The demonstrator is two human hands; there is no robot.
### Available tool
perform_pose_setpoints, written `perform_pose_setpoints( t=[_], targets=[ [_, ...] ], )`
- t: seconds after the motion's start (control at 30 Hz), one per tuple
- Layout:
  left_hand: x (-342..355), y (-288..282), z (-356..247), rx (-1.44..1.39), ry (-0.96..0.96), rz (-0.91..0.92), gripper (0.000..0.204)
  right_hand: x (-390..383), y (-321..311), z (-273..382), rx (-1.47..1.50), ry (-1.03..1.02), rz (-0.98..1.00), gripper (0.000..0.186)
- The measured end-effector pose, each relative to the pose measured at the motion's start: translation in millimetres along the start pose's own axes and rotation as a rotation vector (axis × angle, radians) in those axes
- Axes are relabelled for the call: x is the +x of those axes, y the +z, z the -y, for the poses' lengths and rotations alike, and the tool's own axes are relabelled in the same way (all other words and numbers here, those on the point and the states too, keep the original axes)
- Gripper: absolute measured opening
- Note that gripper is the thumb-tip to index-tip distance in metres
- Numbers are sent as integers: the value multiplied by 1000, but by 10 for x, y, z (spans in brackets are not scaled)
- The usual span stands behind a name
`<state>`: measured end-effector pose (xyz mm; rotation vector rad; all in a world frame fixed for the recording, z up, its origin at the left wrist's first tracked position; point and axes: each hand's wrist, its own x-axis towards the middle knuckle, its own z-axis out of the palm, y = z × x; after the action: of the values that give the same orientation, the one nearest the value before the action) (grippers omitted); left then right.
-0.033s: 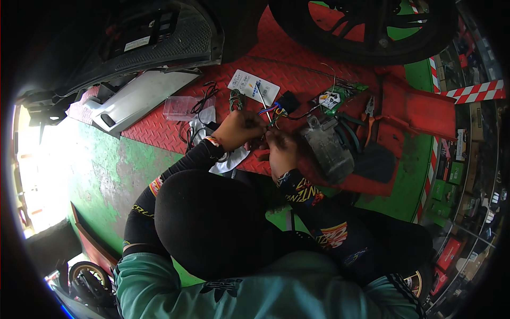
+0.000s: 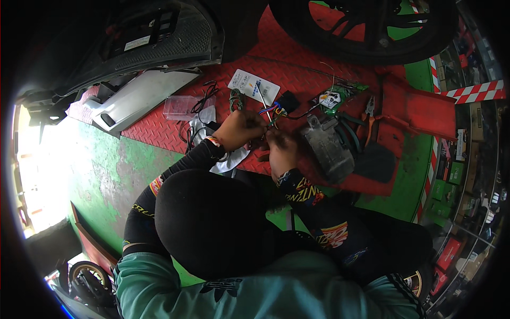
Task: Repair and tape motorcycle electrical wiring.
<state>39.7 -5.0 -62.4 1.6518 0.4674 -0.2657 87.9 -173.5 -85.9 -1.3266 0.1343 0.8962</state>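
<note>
My left hand (image 2: 237,130) and my right hand (image 2: 282,151) meet close together over the red ramp, fingers closed. Both pinch thin wires (image 2: 273,123) where their fingertips come together; the exact grip is partly hidden. Those coloured wires run up to a black connector (image 2: 288,102) just beyond my hands. A screwdriver-like thin metal rod (image 2: 263,97) lies beside it, across a white printed card (image 2: 254,86). Left of the card is a bundle of dark green wire (image 2: 236,99). Nearest my right hand rests a worn grey metal box (image 2: 330,151).
Orange-handled pliers (image 2: 368,119) and a small green packet (image 2: 331,101) lie to the right. To the left are a clear plastic box (image 2: 179,108), black cable (image 2: 203,98) and a silver panel (image 2: 146,101). A black wheel (image 2: 366,50) stands at the far side of the red ramp (image 2: 154,133).
</note>
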Motion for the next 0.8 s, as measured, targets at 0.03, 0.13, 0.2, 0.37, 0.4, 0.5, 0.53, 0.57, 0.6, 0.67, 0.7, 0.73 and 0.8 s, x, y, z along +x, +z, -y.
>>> perform_pose_setpoints(
  t=[0.03, 0.13, 0.2, 0.37, 0.4, 0.5, 0.53, 0.57, 0.6, 0.67, 0.7, 0.73, 0.8],
  targets=[
    [9, 18, 8, 0, -4, 1, 21, -6, 10, 4, 0, 1, 0, 17],
    [21, 61, 46, 18, 35, -25, 16, -11, 51, 38, 6, 43, -51, 17],
    [16, 68, 90, 36, 77, -52, 14, 44, 38, 58, -19, 152, -11, 20],
    [-15, 32, 12, -16, 31, -50, 20, 85, -44, 118, -21, 217, 30, 19],
    [-8, 37, -15, -18, 32, -47, 20, 94, -60, 122, -21, 206, 28, 17],
    [-17, 52, -23, -59, 98, -118, 16, 51, 5, 121, -47, 46, -82, 14],
    [-9, 57, -5, -38, 105, -142, 17, 15, 22, 119, -48, 48, -80, 14],
    [-2, 51, 15, -15, 113, -168, 18, -33, 42, 108, -27, -10, -111, 13],
    [0, 44, 35, -15, 113, -172, 18, -70, 61, 92, -5, -69, -142, 13],
    [1, 39, 55, 15, 157, -191, 18, -98, 87, 34, -51, -113, -134, 13],
    [-1, 42, 55, 15, 157, -190, 18, -100, 85, 11, -98, -156, -131, 14],
    [-7, 41, 57, -4, 133, -179, 18, -90, 77, -6, -98, -157, -131, 14],
    [-9, 30, 2, -23, 114, -165, 18, -69, 62, -4, -89, -123, -109, 16]
  ],
)
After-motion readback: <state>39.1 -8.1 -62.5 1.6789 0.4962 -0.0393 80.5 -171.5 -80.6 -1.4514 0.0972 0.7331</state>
